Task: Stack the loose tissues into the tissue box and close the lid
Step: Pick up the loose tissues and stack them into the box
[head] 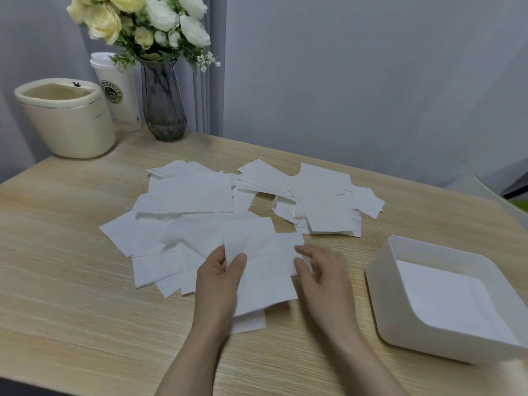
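Observation:
Several loose white tissues (194, 195) lie scattered over the middle of the wooden table (71, 281). My left hand (220, 278) pinches the left edge of one tissue (265, 270) between thumb and fingers, lifting it slightly. My right hand (320, 272) touches that tissue's right edge with its fingers loosely curled. The white tissue box (380, 278) stands open at the right, with white tissue lying flat on its bottom. No lid for the box is in view.
At the back left stand a cream round bin (68, 124), a white paper cup (120, 90) and a grey glass vase of flowers (163, 101). A pale chair back (483, 190) shows past the table's right edge. A grey wall rises behind.

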{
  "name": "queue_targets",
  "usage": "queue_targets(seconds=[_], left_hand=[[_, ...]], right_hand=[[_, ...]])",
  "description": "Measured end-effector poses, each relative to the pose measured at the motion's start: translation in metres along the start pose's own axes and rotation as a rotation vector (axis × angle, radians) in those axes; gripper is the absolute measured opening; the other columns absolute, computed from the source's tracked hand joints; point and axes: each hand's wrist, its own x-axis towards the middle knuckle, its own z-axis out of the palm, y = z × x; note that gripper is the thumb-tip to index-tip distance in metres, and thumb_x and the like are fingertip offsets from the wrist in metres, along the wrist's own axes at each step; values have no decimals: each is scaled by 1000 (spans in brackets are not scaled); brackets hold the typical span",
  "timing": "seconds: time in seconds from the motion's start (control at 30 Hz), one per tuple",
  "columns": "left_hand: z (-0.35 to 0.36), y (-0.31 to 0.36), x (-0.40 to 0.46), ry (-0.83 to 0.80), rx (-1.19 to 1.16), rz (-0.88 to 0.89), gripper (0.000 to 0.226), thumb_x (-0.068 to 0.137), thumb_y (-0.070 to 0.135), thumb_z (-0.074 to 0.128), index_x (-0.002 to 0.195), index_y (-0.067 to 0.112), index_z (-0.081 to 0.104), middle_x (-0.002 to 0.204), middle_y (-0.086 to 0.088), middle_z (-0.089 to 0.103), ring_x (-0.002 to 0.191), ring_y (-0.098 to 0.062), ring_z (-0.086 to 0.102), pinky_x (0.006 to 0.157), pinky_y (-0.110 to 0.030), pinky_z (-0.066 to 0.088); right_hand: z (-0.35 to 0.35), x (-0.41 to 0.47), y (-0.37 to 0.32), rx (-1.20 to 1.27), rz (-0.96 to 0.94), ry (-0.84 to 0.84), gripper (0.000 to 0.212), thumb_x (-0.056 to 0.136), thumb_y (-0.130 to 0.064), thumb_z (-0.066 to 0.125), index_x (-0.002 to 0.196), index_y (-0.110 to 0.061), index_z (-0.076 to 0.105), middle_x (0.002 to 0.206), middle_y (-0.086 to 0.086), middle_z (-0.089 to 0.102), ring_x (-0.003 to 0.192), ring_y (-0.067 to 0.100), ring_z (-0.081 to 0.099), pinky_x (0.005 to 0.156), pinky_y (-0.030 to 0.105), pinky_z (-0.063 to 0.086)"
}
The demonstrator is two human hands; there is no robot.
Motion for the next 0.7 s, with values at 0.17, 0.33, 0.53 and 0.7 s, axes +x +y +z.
queue_targets(seconds=[0.17, 0.33, 0.53, 0.7], left_hand=[[2, 2, 0, 0, -6, -21, 25, 101, 8, 46, 106, 19, 69, 98, 1, 76, 94, -21, 71, 83, -40, 53], [4, 3, 1, -13, 11, -33, 28, 102, 10, 43, 105, 19, 68, 99, -4, 75, 97, -28, 69, 84, -42, 51], [3, 3, -1, -12, 19, -15, 27, 102, 10, 43, 106, 18, 68, 99, -3, 75, 97, -27, 69, 86, -43, 51], [2, 3, 0, 18, 47, -11, 28, 102, 10, 44, 105, 21, 69, 98, -1, 75, 97, -26, 69, 89, -47, 51]], right_hand=[[3, 35, 15, -554, -62, -135, 44, 100, -42, 37, 140, -25, 46, 161, -1, 11, 146, 19, -3, 112, 39, 9], [9, 54, 21, -698, -19, -234, 53, 102, -46, 25, 148, -20, 31, 162, -1, 2, 148, 24, -9, 115, 45, 4], [-7, 25, 10, -745, -103, -254, 64, 95, -51, 6, 148, -22, 29, 160, -8, 13, 147, 20, -4, 115, 43, -2], [-24, -23, 4, -753, -202, -308, 67, 86, -52, 12, 122, -23, 61, 140, -9, 51, 140, 21, 34, 109, 44, 6]])
